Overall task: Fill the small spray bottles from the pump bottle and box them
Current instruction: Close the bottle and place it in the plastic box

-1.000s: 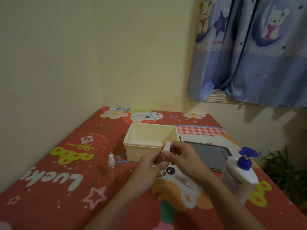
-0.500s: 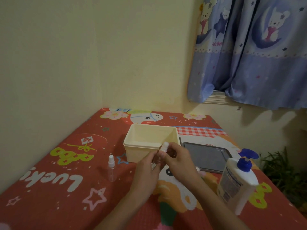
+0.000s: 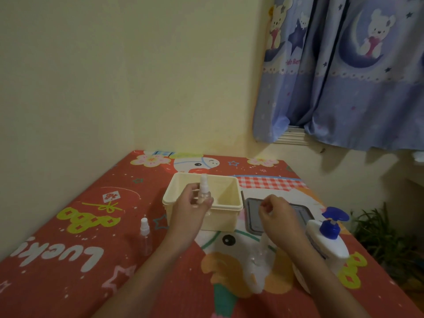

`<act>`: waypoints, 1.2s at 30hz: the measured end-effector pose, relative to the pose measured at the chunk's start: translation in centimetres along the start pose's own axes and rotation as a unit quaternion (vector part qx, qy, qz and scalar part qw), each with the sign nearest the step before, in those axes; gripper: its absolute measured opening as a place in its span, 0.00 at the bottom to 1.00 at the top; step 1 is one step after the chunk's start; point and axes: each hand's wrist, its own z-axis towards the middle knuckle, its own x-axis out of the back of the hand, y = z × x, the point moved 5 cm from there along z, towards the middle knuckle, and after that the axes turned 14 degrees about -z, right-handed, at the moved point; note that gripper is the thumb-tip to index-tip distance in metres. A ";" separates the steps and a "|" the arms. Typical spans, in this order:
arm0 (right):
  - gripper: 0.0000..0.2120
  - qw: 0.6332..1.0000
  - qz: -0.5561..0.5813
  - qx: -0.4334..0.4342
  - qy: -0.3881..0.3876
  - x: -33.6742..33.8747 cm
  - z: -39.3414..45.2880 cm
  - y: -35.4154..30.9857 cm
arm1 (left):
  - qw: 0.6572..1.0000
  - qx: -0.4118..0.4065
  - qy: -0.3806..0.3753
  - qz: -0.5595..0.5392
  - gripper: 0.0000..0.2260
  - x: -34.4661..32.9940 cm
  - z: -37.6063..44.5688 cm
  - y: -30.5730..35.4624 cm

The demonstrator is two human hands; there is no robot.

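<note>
Left hand (image 3: 190, 205) pinches upright spray bottle (image 3: 203, 191) over cream box (image 3: 220, 216); right hand (image 3: 278, 213) loosely curled, empty, above grey lid (image 3: 253, 216).

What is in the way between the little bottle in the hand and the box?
Nothing visible. The left hand holds the small spray bottle upright over the cream box, whose top is open. The grey lid lies beside the box, not on it.

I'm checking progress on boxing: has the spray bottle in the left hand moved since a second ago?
Yes. The spray bottle in the left hand has gone up and away, from in front of the cream box to over its opening.
</note>
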 end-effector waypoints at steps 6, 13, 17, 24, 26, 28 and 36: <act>0.20 0.975 -0.136 -0.036 -0.173 -2.4 -1.6 2.5 | 0.996 -0.013 0.050 0.071 0.11 1.3 5.7 0.8; 0.12 0.963 -0.148 -0.018 -0.226 -4.3 -2.1 2.4 | 0.970 -0.002 0.005 0.245 0.23 1.7 9.1 -1.8; 0.02 0.984 -0.070 -0.019 -0.161 -2.6 -0.6 1.4 | 0.934 0.017 -0.030 0.355 0.18 2.1 10.2 -3.5; 0.07 0.999 0.012 0.024 0.019 0.7 3.8 -4.4 | 0.865 0.084 -0.139 0.474 0.05 1.6 11.9 -5.1; 0.06 0.999 0.022 0.040 0.002 -0.4 5.5 -5.8 | 0.836 0.108 -0.173 0.509 0.04 1.3 12.4 -5.5; 0.06 0.998 0.006 0.053 -0.029 -2.0 7.1 -6.8 | 0.806 0.128 -0.206 0.540 0.10 1.0 12.6 -5.7; 0.04 0.973 -0.133 0.069 -0.175 -8.5 11.3 -8.0 | 0.811 0.178 -0.224 0.511 0.05 1.4 12.8 -4.7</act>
